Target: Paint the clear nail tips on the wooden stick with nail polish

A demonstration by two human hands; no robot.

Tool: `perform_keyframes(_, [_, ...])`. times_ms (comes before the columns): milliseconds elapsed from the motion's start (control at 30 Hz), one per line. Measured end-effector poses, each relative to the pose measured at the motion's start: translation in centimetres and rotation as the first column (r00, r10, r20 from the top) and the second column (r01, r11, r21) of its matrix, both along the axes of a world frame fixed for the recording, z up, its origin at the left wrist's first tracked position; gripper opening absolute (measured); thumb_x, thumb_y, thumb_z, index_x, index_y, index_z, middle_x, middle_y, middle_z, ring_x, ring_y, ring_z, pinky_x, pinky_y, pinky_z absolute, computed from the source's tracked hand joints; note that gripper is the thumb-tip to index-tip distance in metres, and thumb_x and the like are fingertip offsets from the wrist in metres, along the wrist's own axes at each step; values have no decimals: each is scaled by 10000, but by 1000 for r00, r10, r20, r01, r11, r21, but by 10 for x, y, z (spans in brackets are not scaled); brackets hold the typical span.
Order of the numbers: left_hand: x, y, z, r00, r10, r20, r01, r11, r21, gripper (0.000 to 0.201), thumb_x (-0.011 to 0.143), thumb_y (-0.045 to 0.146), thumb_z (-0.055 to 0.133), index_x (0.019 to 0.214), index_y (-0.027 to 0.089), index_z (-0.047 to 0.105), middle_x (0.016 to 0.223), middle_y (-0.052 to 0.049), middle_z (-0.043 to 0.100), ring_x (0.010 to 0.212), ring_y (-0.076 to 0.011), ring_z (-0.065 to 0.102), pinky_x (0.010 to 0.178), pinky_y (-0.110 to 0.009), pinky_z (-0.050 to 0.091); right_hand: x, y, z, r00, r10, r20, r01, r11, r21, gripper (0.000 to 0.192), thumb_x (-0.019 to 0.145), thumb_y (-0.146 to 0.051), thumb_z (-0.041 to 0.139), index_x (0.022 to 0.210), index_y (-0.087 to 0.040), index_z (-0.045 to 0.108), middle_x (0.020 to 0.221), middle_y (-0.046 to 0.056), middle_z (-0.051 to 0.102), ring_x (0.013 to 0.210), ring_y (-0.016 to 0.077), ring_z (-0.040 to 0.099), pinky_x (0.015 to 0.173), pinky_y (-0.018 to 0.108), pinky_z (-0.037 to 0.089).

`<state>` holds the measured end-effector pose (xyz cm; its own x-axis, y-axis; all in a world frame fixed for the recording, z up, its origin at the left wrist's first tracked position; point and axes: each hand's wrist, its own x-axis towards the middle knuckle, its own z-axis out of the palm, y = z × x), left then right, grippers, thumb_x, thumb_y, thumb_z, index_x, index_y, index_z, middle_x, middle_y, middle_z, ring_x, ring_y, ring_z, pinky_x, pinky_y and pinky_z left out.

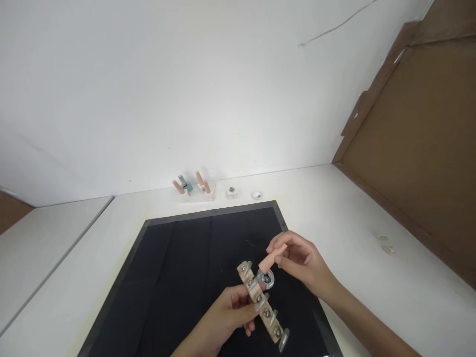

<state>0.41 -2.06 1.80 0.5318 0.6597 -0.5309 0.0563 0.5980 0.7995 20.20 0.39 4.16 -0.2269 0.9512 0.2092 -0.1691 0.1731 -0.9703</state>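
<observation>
My left hand point(234, 315) is closed around a pale wooden strip point(267, 313), which slants down to the right over the black mat. Along the strip sit several round metal studs, with greyish, glossy nail-tip-like pieces point(284, 340) jutting from its side. Between thumb and fingers, my right hand point(303, 258) pinches a peach-coloured cylindrical cap point(272, 258), like that of a nail polish brush. Its lower end meets a clear, ring-shaped piece point(266, 279) beside the strip, close to my left fingertips. Whether the cap touches a nail tip cannot be made out.
The black mat point(178, 277) with a grey border lies on a white table point(357, 213). Toward the wall stand a clear holder point(197, 197) with several peach and grey caps, a small clear block point(232, 194) and a little white dish point(256, 195). Brown cardboard point(416, 148) rises at right.
</observation>
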Motion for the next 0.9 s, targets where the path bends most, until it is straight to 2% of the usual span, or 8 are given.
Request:
perform_keyframes(133, [0,0,0,1000,-1,-5,1,1000,-5,462,636,391,724,1021,143,658,718,6,538,516,-48,431,519,-208,363,0,1,0,998,-50,39,52,997,-51,37,822,-210,608,847,-220,583,831,14,591,710,135,550,628,252,420])
perform_keyframes(333, [0,2,-2,1000,-3,-12,4,1000,8,416,653,395,709,974,134,665,710,5,538,518,-53,439,520,-210,366,-4,0,1,998,-29,61,33,997,-67,76,816,-249,613,821,-220,543,731,-16,584,677,134,563,645,260,427])
perform_keyframes(467, [1,1,-2,1000,-5,-4,5,1000,11,441,654,387,710,1010,134,652,716,3,543,517,-54,437,520,-211,367,-6,-1,0,990,-43,131,54,995,-83,71,806,-238,614,818,-215,547,700,-21,567,665,132,540,620,250,416])
perform_keyframes(600, [0,2,-1,1000,0,3,0,1000,9,442,657,383,709,1024,144,651,735,-1,549,532,-58,444,531,-214,372,-6,-2,0,975,-82,207,98,993,-66,62,792,-224,611,815,-215,554,702,-20,547,652,132,510,600,248,409])
perform_keyframes(900, [1,2,0,1000,-8,-17,8,1000,12,472,636,404,718,1024,143,658,709,4,538,517,-60,434,520,-219,366,-6,-2,8,955,-150,255,159,987,-18,97,782,-218,592,762,-215,496,641,-19,561,590,137,484,558,260,403])
